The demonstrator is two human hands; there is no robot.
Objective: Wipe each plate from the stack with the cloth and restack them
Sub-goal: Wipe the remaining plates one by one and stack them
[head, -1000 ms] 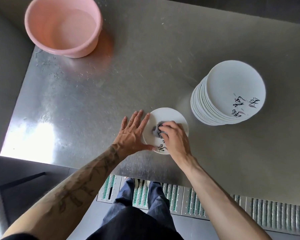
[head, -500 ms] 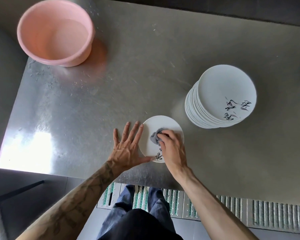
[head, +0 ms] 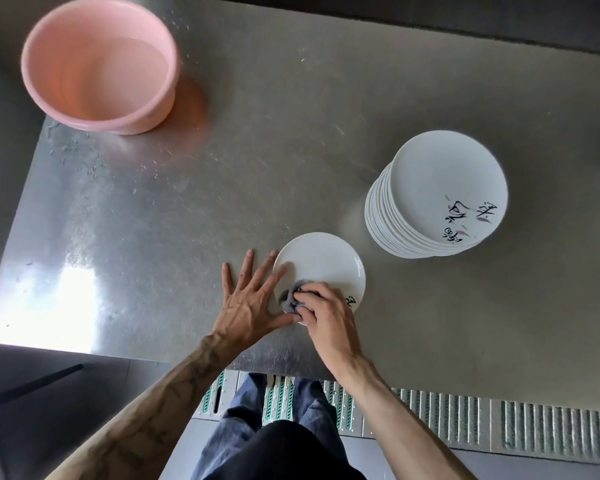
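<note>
Near the front edge of the brushed steel table [head: 205, 174], a single round white plate with black brush lettering [head: 321, 263] lies flat, well apart from the tall stack of matching white plates [head: 430, 174] off to the right. The left hand [head: 246, 303] lies flat with its fingers spread, fingertips over the plate's left rim and thumb at its near edge, pinning it to the table. The right hand [head: 326, 317] has its fingers curled round a small bunched grey cloth [head: 289, 299] and presses it onto the near-left part of the plate. Wiping of this one plate looks to be under way, with the far half showing bare. Next the cloth would need to sweep the rest of the surface while the left hand steadies the plate. After that the plate wants a spot to start a clean pile, since no second pile is visible. A round pink plastic basin [head: 70, 71] stands at the far left corner.
</note>
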